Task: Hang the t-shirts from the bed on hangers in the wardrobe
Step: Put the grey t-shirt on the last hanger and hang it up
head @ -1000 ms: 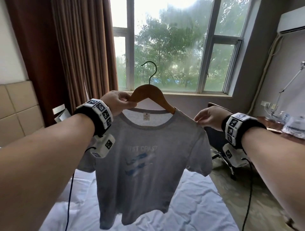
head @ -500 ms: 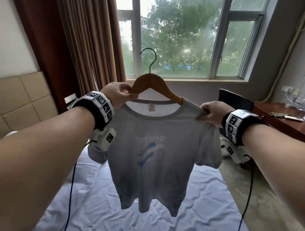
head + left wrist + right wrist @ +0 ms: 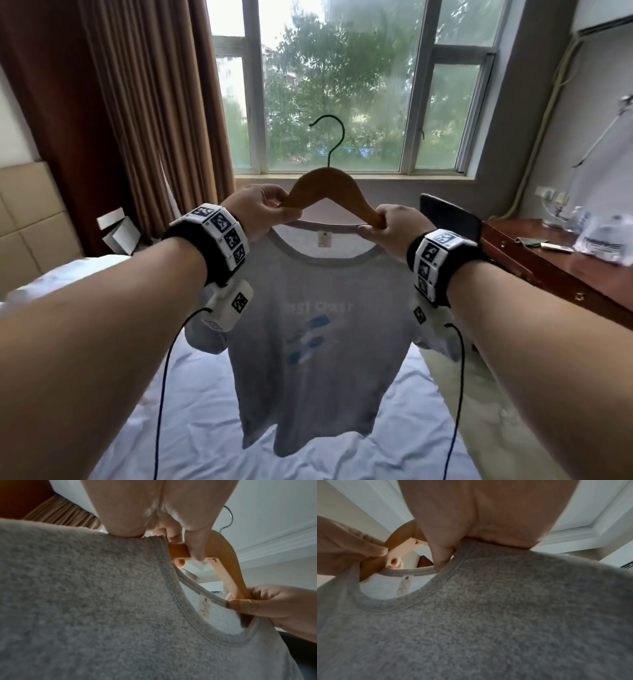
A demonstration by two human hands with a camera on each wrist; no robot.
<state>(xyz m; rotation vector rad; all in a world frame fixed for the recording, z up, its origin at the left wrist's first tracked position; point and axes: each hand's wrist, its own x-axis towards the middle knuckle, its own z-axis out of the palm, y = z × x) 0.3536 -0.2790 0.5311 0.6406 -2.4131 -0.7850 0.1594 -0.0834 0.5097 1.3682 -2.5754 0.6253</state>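
A grey t-shirt [image 3: 318, 342] with a blue chest print hangs on a wooden hanger [image 3: 329, 188] with a dark wire hook, held up above the white bed [image 3: 205, 411]. My left hand [image 3: 260, 212] grips the hanger's left arm [image 3: 178, 550] at the collar. My right hand [image 3: 394, 229] pinches the right side of the collar [image 3: 412, 572] against the hanger's right arm [image 3: 238, 588]. In both wrist views the grey fabric [image 3: 488, 615] fills the lower frame. The wardrobe is out of view.
A window [image 3: 342, 85] with brown curtains [image 3: 144, 102] lies ahead. To the right stand a dark chair [image 3: 448, 212] and a wooden desk [image 3: 565, 274] bearing a plastic bag and small items. A padded headboard [image 3: 30, 212] is at the left.
My right hand has moved inward from the shirt's right shoulder to the collar and the hanger's right arm. The hanger with the shirt has shifted slightly as my head turned.
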